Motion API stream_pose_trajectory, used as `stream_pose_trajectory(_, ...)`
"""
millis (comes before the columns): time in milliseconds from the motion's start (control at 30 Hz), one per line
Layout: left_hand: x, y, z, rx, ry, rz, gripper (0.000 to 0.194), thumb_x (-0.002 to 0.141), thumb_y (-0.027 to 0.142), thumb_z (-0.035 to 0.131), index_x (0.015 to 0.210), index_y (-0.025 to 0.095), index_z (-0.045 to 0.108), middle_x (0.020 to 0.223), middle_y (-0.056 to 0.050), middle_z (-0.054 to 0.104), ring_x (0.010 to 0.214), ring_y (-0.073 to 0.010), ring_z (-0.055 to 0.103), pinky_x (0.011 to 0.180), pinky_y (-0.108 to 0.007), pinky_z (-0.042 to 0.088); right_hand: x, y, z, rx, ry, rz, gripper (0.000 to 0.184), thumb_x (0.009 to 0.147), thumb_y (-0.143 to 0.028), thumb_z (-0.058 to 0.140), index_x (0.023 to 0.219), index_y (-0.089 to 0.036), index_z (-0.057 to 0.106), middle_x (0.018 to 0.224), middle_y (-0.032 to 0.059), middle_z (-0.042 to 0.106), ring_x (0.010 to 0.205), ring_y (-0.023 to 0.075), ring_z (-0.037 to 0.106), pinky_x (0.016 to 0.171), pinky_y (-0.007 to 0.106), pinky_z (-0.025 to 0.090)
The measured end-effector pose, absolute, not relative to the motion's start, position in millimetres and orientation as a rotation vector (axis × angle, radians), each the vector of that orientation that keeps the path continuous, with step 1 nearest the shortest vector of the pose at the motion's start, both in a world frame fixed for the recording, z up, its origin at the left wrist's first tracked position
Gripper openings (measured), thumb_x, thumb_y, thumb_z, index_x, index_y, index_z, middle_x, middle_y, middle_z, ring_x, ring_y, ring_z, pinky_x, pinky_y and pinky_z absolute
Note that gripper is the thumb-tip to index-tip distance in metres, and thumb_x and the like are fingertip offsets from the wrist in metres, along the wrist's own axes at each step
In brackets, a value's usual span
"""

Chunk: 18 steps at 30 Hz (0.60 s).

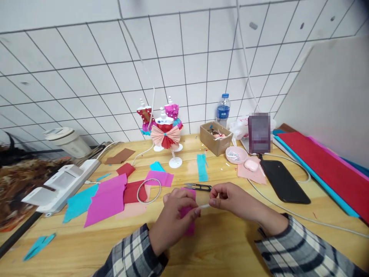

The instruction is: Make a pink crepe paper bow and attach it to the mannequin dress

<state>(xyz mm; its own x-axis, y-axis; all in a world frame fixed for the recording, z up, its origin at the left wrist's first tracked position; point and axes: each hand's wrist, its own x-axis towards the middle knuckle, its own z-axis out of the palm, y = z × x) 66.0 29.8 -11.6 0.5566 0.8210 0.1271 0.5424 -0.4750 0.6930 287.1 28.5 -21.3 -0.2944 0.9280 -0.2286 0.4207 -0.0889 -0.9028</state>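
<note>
A thin white strip (205, 206) stretches between my two hands, just above the wooden table. My left hand (177, 215) is closed, pinching the strip's left end with its thumb. Pinched between the thumb and fingers of my right hand (230, 201) is the other end. Under my left hand lies a magenta piece of crepe paper (190, 228), partly covered by the fingers. Black thread snips (201, 187) rest just beyond both hands, close to the right fingertips. What exactly the strip is made of cannot be made out.
Small dress forms in paper dresses (166, 134) stand at the back. Left are magenta sheets (108, 200) and a power strip (63, 184). A cardboard box (213, 143), pink dish (233, 159), water bottle (223, 111) and black phone (284, 181) are right of centre, with a cable (291, 211).
</note>
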Motion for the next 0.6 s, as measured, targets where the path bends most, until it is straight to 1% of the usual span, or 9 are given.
stream_pose_trajectory(100,65,25,-14,2.187,1.014,0.693,0.036,0.089,0.049,0.054,0.071,0.024,0.074,0.078,-0.004,0.068,0.083,-0.0211,0.057,0.077,-0.037,0.039,282,28,-23,-1.497,-1.684,1.377,0.017,0.074,-0.034,0.068,0.071,-0.017,0.063,0.05,-0.007,0.042,0.05,0.0092,0.036,0.047,0.021,0.022)
stream_pose_trajectory(200,62,17,-16,2.172,0.906,0.768,0.041,0.091,0.049,0.051,0.068,0.023,0.074,0.07,-0.004,0.066,0.077,-0.0194,0.056,0.078,-0.037,0.04,279,29,-27,-1.508,-1.687,1.402,0.019,0.07,-0.034,0.07,0.067,-0.017,0.063,0.049,-0.0072,0.041,0.05,0.009,0.035,0.048,0.021,0.022)
stream_pose_trajectory(267,60,11,-16,2.153,0.847,0.825,0.042,0.091,0.048,0.05,0.068,0.023,0.074,0.068,-0.005,0.065,0.076,-0.0194,0.055,0.076,-0.036,0.041,278,31,-32,-1.52,-1.684,1.378,0.02,0.069,-0.035,0.072,0.068,-0.016,0.064,0.05,-0.0072,0.041,0.05,0.009,0.035,0.048,0.021,0.022)
stream_pose_trajectory(333,56,5,-14,2.135,0.812,0.876,0.038,0.091,0.046,0.052,0.071,0.024,0.074,0.068,-0.005,0.064,0.077,-0.0198,0.055,0.074,-0.036,0.042,280,34,-35,-1.555,-1.658,1.281,0.022,0.069,-0.037,0.071,0.069,-0.016,0.064,0.05,-0.007,0.042,0.049,0.0093,0.036,0.048,0.021,0.023)
stream_pose_trajectory(400,50,2,-11,2.096,0.846,0.923,0.034,0.091,0.042,0.053,0.073,0.024,0.075,0.071,-0.005,0.065,0.078,-0.0198,0.056,0.074,-0.035,0.043,286,37,-36,-1.579,-1.61,1.118,0.026,0.072,-0.042,0.068,0.07,-0.017,0.063,0.052,-0.0058,0.044,0.049,0.0102,0.037,0.048,0.022,0.026)
stream_pose_trajectory(467,39,1,-10,2.042,0.946,0.946,0.033,0.092,0.041,0.053,0.075,0.024,0.074,0.073,-0.005,0.065,0.078,-0.0194,0.057,0.074,-0.034,0.045,297,40,-31,-1.577,-1.521,0.881,0.031,0.077,-0.048,0.062,0.074,-0.017,0.062,0.058,-0.0028,0.05,0.052,0.0119,0.041,0.05,0.024,0.03)
stream_pose_trajectory(533,23,2,-14,1.998,1.055,0.939,0.032,0.092,0.043,0.051,0.08,0.024,0.074,0.077,-0.005,0.065,0.079,-0.0196,0.059,0.074,-0.033,0.046,315,45,-23,-1.573,-1.367,0.564,0.034,0.082,-0.051,0.056,0.084,-0.018,0.061,0.07,0.0016,0.057,0.059,0.0148,0.047,0.055,0.026,0.037)
stream_pose_trajectory(600,5,2,-21,1.98,1.124,0.925,0.03,0.091,0.045,0.051,0.091,0.025,0.073,0.083,-0.006,0.065,0.082,-0.0205,0.06,0.076,-0.033,0.048,342,56,-13,-1.594,-1.187,0.238,0.04,0.082,-0.053,0.056,0.1,-0.018,0.059,0.085,0.0058,0.06,0.069,0.0188,0.053,0.063,0.031,0.043)
